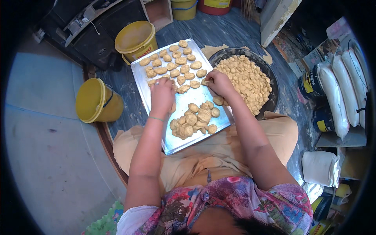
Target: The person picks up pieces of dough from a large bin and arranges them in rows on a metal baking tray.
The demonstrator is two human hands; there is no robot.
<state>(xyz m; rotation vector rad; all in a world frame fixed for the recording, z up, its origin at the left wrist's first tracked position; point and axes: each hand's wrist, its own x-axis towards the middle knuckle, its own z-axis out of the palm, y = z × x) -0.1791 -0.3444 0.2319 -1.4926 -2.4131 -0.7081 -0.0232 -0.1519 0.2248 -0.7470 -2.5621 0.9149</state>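
Note:
A metal tray [141,90] on my lap holds rows of lumpy tan dough pieces [181,60] at its far part and a loose heap of dough [189,119] near me. My left hand [162,94] is over the tray's left side, fingers curled down on a dough piece among the rows. My right hand [219,83] pinches a small dough piece at the tray's right edge, beside a large dark round pan [273,72] piled with small tan pieces [244,82].
Yellow buckets [98,100] stand left and behind the tray [135,37], beside black cabinets [92,41] and a pale wall panel [47,145]. At right are white sacks [344,88], dark tubs [307,84] and shelving. More buckets [183,9] stand at the back.

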